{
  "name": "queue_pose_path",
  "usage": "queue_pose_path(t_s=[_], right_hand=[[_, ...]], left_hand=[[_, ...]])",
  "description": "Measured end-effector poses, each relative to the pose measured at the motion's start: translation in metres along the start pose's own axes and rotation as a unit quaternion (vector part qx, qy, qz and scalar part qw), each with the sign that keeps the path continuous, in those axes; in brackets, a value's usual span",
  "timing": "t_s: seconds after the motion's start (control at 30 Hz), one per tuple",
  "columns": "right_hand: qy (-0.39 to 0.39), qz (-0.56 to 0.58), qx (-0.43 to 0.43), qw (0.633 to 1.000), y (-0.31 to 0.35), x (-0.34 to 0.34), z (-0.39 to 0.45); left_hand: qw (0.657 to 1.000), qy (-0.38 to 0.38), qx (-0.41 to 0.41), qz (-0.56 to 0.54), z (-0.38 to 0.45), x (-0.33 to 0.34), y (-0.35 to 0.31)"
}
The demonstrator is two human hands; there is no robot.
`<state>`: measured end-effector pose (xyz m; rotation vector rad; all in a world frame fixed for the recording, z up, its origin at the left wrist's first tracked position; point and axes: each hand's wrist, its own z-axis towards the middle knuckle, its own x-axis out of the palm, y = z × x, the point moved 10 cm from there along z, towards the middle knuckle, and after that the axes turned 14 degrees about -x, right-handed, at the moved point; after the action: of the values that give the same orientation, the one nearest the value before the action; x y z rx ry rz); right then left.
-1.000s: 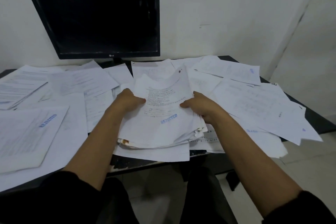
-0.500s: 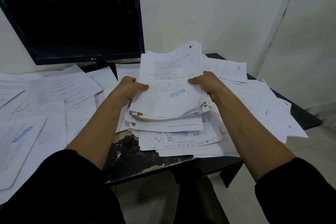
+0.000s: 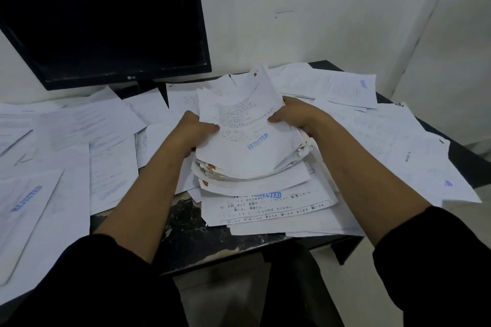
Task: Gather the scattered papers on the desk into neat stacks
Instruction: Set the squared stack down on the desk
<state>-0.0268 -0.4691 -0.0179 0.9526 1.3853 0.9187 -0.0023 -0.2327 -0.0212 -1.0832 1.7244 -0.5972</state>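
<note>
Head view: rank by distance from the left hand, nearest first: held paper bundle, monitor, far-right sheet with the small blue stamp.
1. Held paper bundle: gripped at its left edge by the left hand, with the right hand on the other edge.
2. Monitor: behind the hand, at the back left of the desk.
3. Far-right sheet with the small blue stamp: at the desk's right edge, beyond the right hand.

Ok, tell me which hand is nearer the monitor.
Left. The left hand grips the paper bundle on the side just below the monitor; the right hand grips its opposite edge, farther away.
</note>
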Motion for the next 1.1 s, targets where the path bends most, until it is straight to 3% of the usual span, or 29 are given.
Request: queue_pose_path(t_s=[0.2, 0.3, 0.47, 0.67, 0.83, 0.97, 1.1], right_hand=[[-0.046, 0.038, -0.002, 0.998, 0.01, -0.027, -0.026], [-0.059, -0.034, 0.024, 0.997, 0.003, -0.041, -0.045], [-0.019, -0.146, 0.092, 0.985, -0.03, -0.026, -0.074], [-0.046, -0.109, 0.047, 0.992, -0.017, -0.017, -0.073], [-0.052, -0.048, 0.036, 0.997, -0.014, -0.014, -0.075], [-0.066, 0.007, 0.028, 0.997, -0.012, -0.016, -0.075], [-0.066, 0.03, 0.035, 0.997, -0.011, -0.015, -0.075]], left_hand=[[0.999, 0.024, -0.026, -0.014, -0.011, -0.004, 0.004], [0.998, 0.036, -0.03, 0.028, -0.024, 0.0, 0.01], [0.994, 0.052, -0.014, 0.099, -0.035, 0.021, 0.024], [0.993, 0.014, 0.055, 0.1, -0.041, 0.019, 0.025], [0.933, -0.091, 0.02, 0.348, -0.034, 0.006, 0.044], [0.924, -0.086, 0.034, 0.37, -0.029, 0.005, 0.048], [0.919, -0.134, 0.048, 0.367, -0.023, -0.011, 0.042]])
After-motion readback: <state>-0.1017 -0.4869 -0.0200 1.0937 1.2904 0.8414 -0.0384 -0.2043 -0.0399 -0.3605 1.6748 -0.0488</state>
